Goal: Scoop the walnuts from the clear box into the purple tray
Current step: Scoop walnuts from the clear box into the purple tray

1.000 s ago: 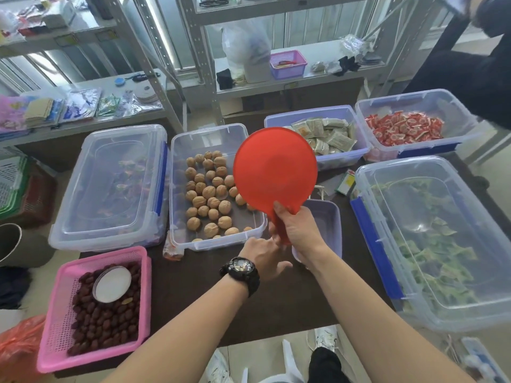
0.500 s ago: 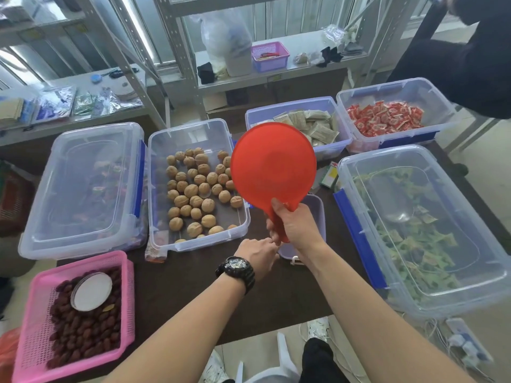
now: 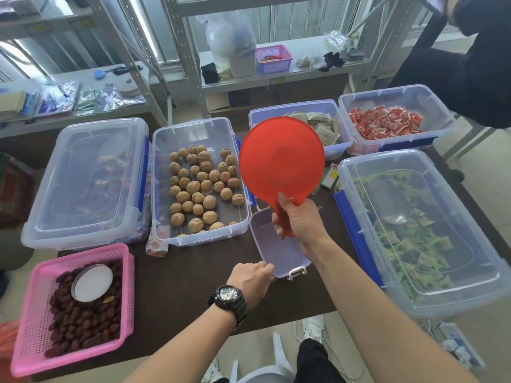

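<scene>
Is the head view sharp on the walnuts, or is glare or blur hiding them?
Head view: walnuts sharp, evenly lit; lidded box at left carries lid reflections; shelf posts bow from the wide lens; pink basket softens near the frame edge.

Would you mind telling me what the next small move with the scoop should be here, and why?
Probably lower the red scoop leftward into the walnuts. The right hand holds it by the handle, raised above the purple tray, which is empty; the left hand grips the tray's near corner, and the walnuts lie in the clear box just left of it.
</scene>
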Demonstrator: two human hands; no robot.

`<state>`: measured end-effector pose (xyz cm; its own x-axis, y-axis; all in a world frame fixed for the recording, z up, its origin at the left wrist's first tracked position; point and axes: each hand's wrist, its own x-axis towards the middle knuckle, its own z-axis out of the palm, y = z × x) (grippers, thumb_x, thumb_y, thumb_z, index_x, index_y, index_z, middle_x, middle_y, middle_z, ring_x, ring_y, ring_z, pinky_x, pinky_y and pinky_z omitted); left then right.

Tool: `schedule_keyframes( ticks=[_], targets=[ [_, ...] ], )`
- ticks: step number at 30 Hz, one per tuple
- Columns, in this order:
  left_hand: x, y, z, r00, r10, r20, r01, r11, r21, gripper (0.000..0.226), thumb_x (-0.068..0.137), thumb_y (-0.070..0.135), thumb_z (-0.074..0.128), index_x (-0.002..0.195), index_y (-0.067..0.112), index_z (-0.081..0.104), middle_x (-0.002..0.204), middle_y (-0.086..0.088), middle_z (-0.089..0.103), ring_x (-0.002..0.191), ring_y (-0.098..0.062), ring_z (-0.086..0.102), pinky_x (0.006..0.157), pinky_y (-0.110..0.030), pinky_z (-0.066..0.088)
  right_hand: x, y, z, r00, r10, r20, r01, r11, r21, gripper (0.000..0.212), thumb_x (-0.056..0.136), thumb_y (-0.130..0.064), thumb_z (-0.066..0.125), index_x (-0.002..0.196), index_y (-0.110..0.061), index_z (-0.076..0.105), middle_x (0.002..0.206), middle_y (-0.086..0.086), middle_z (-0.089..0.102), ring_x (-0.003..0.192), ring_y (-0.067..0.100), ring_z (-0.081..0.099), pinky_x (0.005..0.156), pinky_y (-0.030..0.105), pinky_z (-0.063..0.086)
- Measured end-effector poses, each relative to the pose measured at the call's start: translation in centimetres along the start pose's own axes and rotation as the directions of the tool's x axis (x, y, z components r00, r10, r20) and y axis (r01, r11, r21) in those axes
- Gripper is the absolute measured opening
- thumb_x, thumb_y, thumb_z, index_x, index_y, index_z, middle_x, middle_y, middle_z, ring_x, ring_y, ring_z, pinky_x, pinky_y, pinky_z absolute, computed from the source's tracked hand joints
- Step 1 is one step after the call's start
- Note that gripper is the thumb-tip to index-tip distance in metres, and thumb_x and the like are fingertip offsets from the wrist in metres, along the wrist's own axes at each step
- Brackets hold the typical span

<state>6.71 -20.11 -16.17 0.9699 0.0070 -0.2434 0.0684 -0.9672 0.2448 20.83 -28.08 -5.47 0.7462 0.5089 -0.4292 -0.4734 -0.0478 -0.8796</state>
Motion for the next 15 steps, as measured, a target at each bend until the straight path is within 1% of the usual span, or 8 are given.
schedule_keyframes(
  ticks=[5, 11, 15],
  targets=[
    [-1.3, 0.0, -0.2, 1.000, -0.020, 0.006, 0.020, 1.000, 0.004, 0.025, 0.103, 0.033, 0.035, 0.100, 0.018, 0.055, 0.098, -0.003, 0.065, 0.087, -0.031, 0.066, 0.062, -0.035, 0.038, -0.1, 0.6, 1.2, 1.000, 0.019, 0.018, -0.019, 1.000, -0.007, 0.032, 0.095, -0.031, 0.055, 0.083, -0.002, 0.062, 0.053, 0.009, 0.058, 0.036, 0.019, 0.047, 0.038, 0.023, 0.037],
    [-2.2, -0.8, -0.7, 0.999, -0.048, 0.024, 0.049, 0.999, -0.018, 0.019, 0.102, 0.027, 0.038, 0.105, 0.018, 0.054, 0.102, -0.003, 0.064, 0.086, -0.031, 0.066, 0.066, -0.038, 0.047, -0.2, 1.4, 1.9, 0.999, 0.009, 0.035, -0.008, 1.000, -0.030, 0.033, 0.093, -0.034, 0.058, 0.078, -0.006, 0.065, 0.053, 0.007, 0.061, 0.036, 0.018, 0.049, 0.038, 0.022, 0.039],
    [-2.1, -1.2, -1.1, 0.997, -0.078, 0.019, 0.078, 0.997, -0.022, 0.020, 0.101, 0.024, 0.039, 0.111, 0.018, 0.054, 0.106, -0.003, 0.063, 0.088, -0.031, 0.066, 0.068, -0.039, 0.050, -0.1, 1.5, 2.2, 0.999, 0.002, 0.048, 0.000, 0.999, -0.034, 0.033, 0.092, -0.035, 0.060, 0.076, -0.008, 0.066, 0.054, 0.008, 0.062, 0.038, 0.018, 0.051, 0.039, 0.022, 0.041]
  ],
)
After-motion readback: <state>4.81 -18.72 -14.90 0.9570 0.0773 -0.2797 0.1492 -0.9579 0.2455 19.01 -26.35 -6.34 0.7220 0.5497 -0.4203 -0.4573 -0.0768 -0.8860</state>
